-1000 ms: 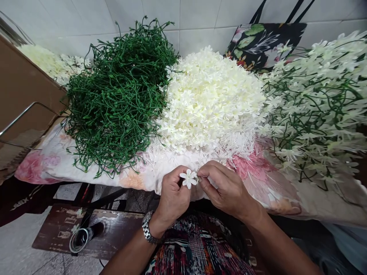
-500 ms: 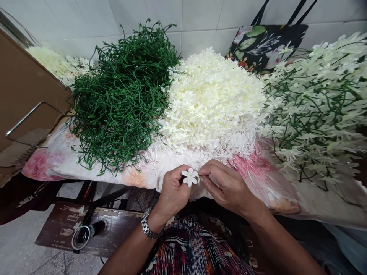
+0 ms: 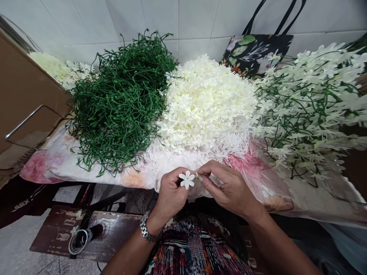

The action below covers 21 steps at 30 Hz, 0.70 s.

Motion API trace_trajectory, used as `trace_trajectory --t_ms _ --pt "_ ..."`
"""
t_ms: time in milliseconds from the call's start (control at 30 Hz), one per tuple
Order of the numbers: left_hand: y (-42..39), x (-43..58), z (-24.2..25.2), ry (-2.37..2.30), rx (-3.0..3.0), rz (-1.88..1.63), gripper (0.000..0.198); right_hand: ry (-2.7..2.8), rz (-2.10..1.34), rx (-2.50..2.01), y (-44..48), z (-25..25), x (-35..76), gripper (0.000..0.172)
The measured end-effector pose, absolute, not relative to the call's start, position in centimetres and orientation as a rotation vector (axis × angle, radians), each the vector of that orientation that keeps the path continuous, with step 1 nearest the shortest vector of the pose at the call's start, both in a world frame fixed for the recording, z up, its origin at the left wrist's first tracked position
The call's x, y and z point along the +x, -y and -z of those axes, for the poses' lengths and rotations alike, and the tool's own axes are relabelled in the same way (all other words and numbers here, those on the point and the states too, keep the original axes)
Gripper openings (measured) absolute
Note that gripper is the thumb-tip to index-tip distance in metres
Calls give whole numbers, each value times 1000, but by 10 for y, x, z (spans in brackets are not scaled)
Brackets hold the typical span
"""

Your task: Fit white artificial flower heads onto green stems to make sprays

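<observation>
Your left hand (image 3: 172, 191) pinches a white artificial blossom (image 3: 187, 180), petals facing you; at its three o'clock, your right hand (image 3: 226, 188) pinches a small pale piece (image 3: 197, 175) just beside it.

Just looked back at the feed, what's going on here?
A person's left hand holds a single white flower, while the right hand pinches a small pale piece close beside it, too small to make out. Behind the hands, on a floral cloth, from left to right: green stems, a heap of loose white blossoms, and white flowers with green stems attached.
</observation>
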<state>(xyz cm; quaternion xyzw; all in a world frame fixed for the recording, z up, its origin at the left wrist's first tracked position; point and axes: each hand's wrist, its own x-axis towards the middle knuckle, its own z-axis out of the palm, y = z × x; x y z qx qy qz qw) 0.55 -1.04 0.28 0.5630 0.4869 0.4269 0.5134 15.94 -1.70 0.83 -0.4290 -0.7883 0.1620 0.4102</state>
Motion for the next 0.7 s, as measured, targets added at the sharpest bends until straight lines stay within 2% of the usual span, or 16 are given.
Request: trace_trajectory --t_ms 533,700 --pt "5 7 0 -1210 1363 -1006 11 1967 -337 -1045 12 8 152 13" --pt "8 5 -1 -1183 1396 -997 12 1948 -308 -1092 19 -5 162 12"
